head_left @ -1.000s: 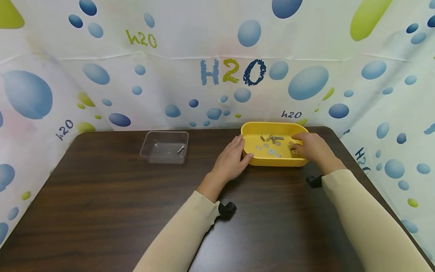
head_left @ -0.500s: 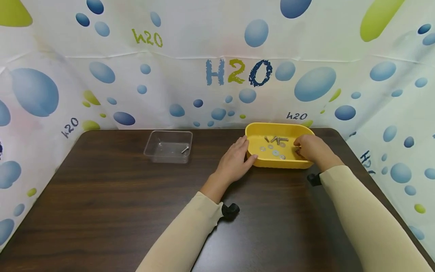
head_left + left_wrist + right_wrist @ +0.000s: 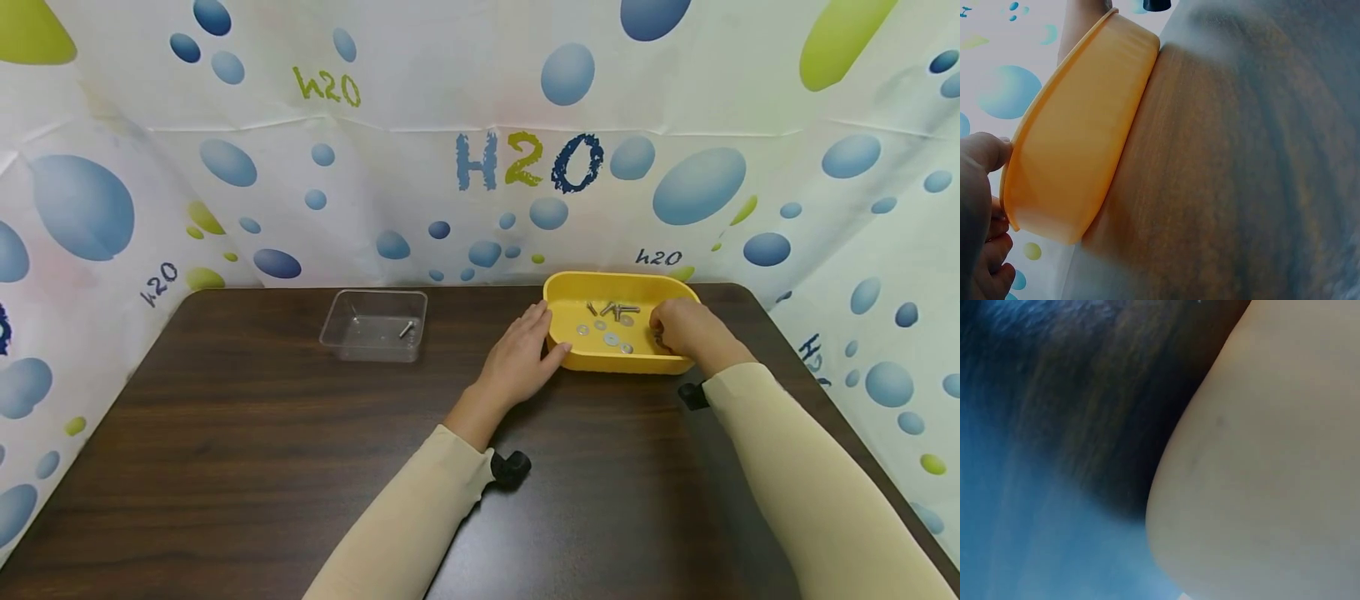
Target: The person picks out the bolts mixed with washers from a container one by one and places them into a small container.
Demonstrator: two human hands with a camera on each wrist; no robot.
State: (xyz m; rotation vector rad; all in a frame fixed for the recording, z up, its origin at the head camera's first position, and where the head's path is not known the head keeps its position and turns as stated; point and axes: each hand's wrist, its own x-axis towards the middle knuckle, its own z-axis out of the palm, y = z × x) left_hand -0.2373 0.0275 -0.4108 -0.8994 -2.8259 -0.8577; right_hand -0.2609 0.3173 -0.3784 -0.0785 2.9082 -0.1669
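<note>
A shallow yellow tray (image 3: 622, 363) sits near the table's back edge, with several metal screws (image 3: 617, 309) and flat washers (image 3: 611, 339) in it. Against its left end rests my left hand (image 3: 517, 358), fingers extended along the side and thumb at the front corner. In the left wrist view the thumb (image 3: 988, 152) touches the rim of the tray (image 3: 1079, 131). My right hand (image 3: 686, 329) reaches into the tray's right end, fingers bent downward. Small parts show at its fingertips; I cannot tell whether it pinches one. The right wrist view is mostly filled by skin.
Left of the tray stands a clear plastic box (image 3: 367, 354) holding one screw (image 3: 407, 329). Both are on a dark wood-grain table (image 3: 262, 467). A white patterned curtain (image 3: 420, 100) hangs close behind the table and along its sides.
My right hand has turned and lowered slightly in the tray's right end, its fingers now more bent and hidden. My left hand stays at the tray's side. The head view shifted slightly.
</note>
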